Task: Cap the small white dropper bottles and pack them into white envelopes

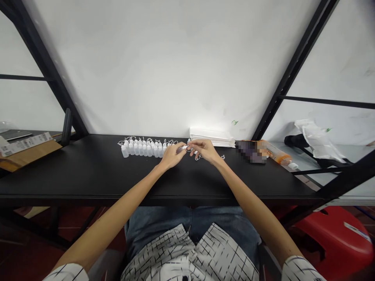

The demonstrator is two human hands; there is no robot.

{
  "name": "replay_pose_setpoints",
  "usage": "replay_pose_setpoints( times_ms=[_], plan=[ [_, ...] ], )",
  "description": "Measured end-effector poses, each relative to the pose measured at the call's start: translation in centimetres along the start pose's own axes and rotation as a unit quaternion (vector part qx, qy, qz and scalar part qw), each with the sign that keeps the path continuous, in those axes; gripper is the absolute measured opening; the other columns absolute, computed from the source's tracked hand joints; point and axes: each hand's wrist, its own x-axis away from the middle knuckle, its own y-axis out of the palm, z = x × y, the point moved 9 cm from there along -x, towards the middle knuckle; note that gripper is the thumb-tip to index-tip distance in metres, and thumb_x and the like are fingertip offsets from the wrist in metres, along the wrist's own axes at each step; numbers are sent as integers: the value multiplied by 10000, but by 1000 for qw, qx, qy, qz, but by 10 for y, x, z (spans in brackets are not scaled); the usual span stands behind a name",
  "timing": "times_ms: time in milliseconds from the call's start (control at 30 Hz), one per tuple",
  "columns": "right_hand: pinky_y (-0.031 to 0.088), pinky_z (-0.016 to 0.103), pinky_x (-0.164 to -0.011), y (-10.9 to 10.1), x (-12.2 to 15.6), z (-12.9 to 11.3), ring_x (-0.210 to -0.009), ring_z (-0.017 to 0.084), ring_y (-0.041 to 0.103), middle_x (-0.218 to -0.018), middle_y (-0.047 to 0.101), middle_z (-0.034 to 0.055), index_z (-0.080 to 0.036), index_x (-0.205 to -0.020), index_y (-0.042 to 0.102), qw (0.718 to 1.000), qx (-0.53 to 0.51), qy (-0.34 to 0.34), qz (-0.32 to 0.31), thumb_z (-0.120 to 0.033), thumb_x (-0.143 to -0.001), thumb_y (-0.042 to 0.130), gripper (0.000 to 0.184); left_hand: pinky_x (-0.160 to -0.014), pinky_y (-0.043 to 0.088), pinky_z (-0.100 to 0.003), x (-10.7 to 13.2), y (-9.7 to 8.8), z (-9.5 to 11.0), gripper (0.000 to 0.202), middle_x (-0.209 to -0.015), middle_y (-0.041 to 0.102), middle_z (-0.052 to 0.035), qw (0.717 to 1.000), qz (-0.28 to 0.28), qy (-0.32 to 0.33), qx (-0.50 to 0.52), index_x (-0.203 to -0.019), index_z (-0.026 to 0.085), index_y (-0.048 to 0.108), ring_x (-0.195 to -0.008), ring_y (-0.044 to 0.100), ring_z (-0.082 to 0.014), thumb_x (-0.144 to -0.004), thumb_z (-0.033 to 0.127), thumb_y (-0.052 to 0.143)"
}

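A row of several small white plastic dropper bottles stands on the black table, with thin white cords looped above their tops. My left hand is shut on a similar small white bottle, held on its side with its tip pointing right. My right hand pinches a thin white cord loop at that tip. Its exact attachment is too small to tell. More loose white cord lies on the table just under my right hand.
A stack of white sheets stands behind my right hand. To the right lie a pixelated dark packet and an orange-labelled bottle. A cardboard box sits at far left, black frame posts rise at both sides, and a red stool stands below right.
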Motion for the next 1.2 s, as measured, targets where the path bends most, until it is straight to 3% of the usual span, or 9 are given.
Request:
replay_pose_setpoints(
  times_ms=[733, 967, 1200],
  plan=[
    [492, 195, -425, 2, 1, 2, -603, 134, 662, -820, 697, 68, -135, -892, 704, 1000, 20, 5, -15, -389, -788, 670, 276, -695, 395, -263, 1, 3, -4, 274, -793, 689, 2, 1000, -4, -3, -1, -958, 201, 706, -711, 566, -168, -856, 326, 484],
    [483, 189, -422, 5, 2, 5, -583, 134, 666, -783, 702, 65, -120, -883, 714, 998, 40, 15, -36, -316, -760, 681, 233, -629, 359, -256, 3, 6, -4, 311, -692, 652, 4, 1000, -20, 0, -16, -967, 190, 724, -637, 524, -157, -869, 364, 485],
    [508, 207, -446, 2, 2, 5, -594, 146, 680, -817, 722, 80, -112, -905, 722, 997, 44, 32, -51, -310, -753, 701, 251, -597, 323, -253, 3, 10, -5, 330, -584, 563, 13, 999, -36, -17, -4, -842, 150, 719, -595, 464, -142, -850, 377, 480]
  ],
)
